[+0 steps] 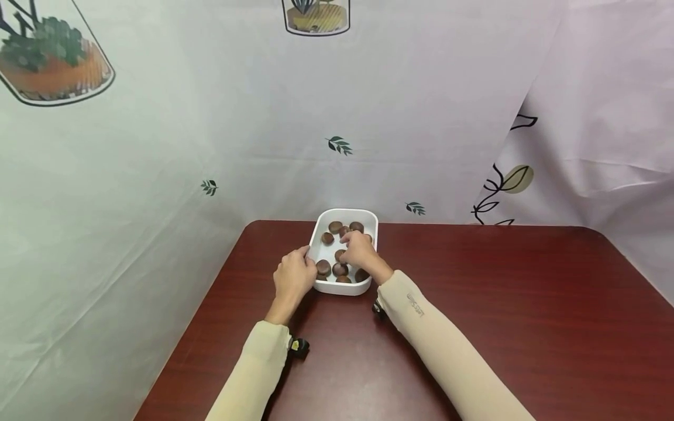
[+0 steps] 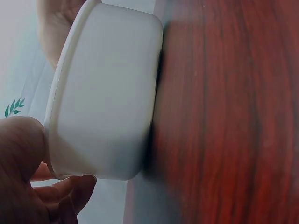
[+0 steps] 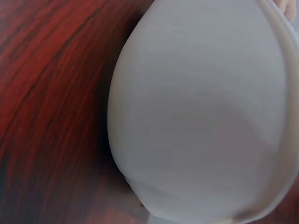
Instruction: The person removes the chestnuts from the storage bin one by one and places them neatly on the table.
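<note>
A white rectangular tray (image 1: pixel 337 289) with rounded corners stands near the table's far edge, with several brown chestnuts (image 1: pixel 323 268) lying loose in it. My left hand (image 1: pixel 293 275) grips the tray's left side, the thumb at the rim; in the left wrist view its fingers (image 2: pixel 81 191) press against the outer wall. Over the tray's right rim reaches my right hand (image 1: pixel 361 251), forefinger and thumb apart among the chestnuts. One chestnut (image 1: pixel 340 255) lies beside that thumb. The right wrist view is mostly filled by the tray's outer wall (image 3: pixel 196 112), and the right fingers are hidden there.
The tray stands on a dark red wooden table (image 1: pixel 484 304). Behind it hangs a pale cloth (image 1: pixel 421 117) with printed leaves and plant jars. Long cream sleeves cover both forearms, and a small black device (image 1: pixel 299 348) sits at the left wrist.
</note>
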`<state>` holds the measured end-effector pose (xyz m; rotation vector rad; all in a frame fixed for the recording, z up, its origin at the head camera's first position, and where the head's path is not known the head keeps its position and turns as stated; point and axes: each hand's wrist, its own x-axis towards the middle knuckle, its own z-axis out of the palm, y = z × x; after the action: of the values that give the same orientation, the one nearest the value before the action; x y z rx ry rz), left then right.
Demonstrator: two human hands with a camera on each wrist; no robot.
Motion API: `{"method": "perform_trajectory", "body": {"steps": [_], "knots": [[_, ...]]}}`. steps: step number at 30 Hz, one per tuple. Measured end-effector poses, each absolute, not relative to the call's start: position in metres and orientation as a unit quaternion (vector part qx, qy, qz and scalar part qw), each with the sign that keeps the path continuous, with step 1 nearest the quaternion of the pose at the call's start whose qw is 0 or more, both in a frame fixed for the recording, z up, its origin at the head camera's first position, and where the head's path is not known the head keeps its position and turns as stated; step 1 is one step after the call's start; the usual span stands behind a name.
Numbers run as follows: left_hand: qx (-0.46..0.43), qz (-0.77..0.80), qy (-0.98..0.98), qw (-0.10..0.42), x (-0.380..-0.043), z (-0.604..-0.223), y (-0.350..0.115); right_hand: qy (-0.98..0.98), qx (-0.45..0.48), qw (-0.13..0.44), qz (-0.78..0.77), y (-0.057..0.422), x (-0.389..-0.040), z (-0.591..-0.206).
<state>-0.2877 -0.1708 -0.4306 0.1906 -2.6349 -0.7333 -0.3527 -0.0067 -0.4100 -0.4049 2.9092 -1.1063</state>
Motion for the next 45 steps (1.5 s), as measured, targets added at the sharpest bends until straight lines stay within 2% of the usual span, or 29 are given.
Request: {"method": "perform_trajectory", "body": {"steps": [16, 30, 45], "knots": [[0.066, -0.266, -0.941, 0.198, -0.287, -0.434, -0.169, 0.933, -0.181, 0.007, -0.310, -0.008, -0.360, -0.418], [0.071, -0.258, -0.944, 0.196, -0.288, -0.436, -0.169, 0.921, -0.202, -0.046, -0.329, -0.006, -0.360, -0.419], [0.062, -0.251, -0.945, 0.199, -0.290, -0.432, -0.172, 0.880, -0.174, -0.024, -0.442, 0.060, -0.355, -0.383]]}}
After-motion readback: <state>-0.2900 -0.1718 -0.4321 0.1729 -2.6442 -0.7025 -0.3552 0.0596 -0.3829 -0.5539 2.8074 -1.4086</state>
